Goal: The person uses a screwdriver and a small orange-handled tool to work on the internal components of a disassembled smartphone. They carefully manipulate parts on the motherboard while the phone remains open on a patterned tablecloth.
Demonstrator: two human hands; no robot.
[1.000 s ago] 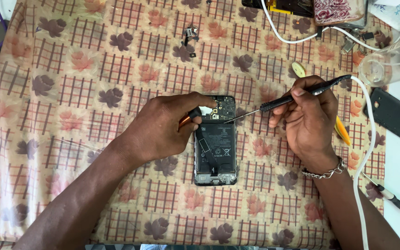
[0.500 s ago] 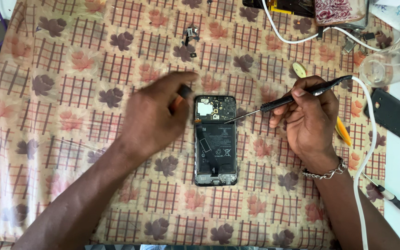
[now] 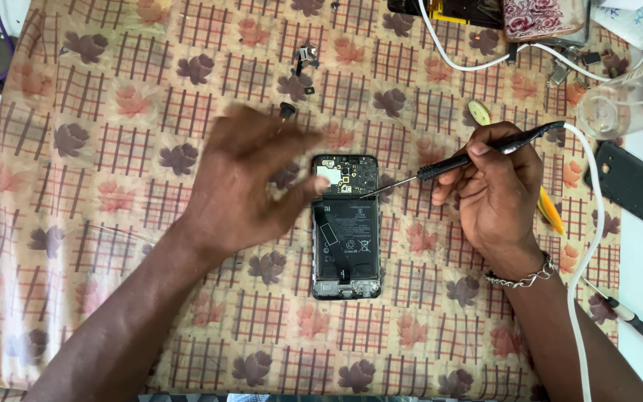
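An opened phone (image 3: pixel 346 227) lies back-up on the patterned cloth (image 3: pixel 113 149), its battery and circuit board exposed. My right hand (image 3: pixel 494 195) grips a black screwdriver (image 3: pixel 478 149) whose tip touches the phone's upper right edge. My left hand (image 3: pixel 251 182) is blurred, hovering left of the phone with its fingers reaching up-left. A small black part (image 3: pixel 286 110) sits right at its fingertips; the blur hides whether it is held or lying on the cloth.
Small loose phone parts (image 3: pixel 305 56) lie at the top centre. A white cable (image 3: pixel 588 246) runs down the right side, near a black phone cover (image 3: pixel 638 186), a clear container (image 3: pixel 626 100) and another screwdriver (image 3: pixel 630 320).
My left hand lifted off the phone's top left corner and moved up-left with a small black part at its fingertips. The right hand and screwdriver stayed put.
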